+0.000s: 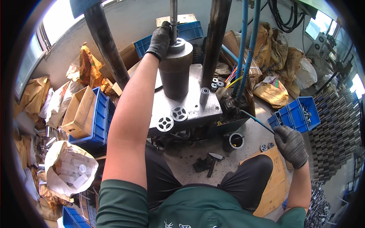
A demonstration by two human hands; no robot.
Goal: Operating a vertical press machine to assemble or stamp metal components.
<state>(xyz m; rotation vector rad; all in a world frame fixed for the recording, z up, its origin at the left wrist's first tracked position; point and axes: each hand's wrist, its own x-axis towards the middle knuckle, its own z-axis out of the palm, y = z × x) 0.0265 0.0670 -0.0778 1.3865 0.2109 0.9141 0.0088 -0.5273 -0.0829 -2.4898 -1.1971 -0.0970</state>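
My left hand [159,41], in a dark grey glove, reaches far forward with its fingers closed against the lower end of an upright steel rod [173,13]. Directly below it, a metal ring [177,45] lies on top of a thick dark steel cylinder [174,76], which stands on a metal press table [195,104]. The far side of these fingers is hidden. At the right, my right hand [292,146], also gloved, is wrapped round the end of a thin lever [258,121]. Two round spoked discs [165,123] lie at the table's near edge, beside a short upright tube [204,95].
Dark pillars [215,41] flank the cylinder. Blue hoses [249,49] hang at the right. Blue crates [300,113] stand on both sides, and a sack of white plastic tubes [72,169] is at left. A hammer [213,163] and a hollow cylinder [233,142] are on the floor.
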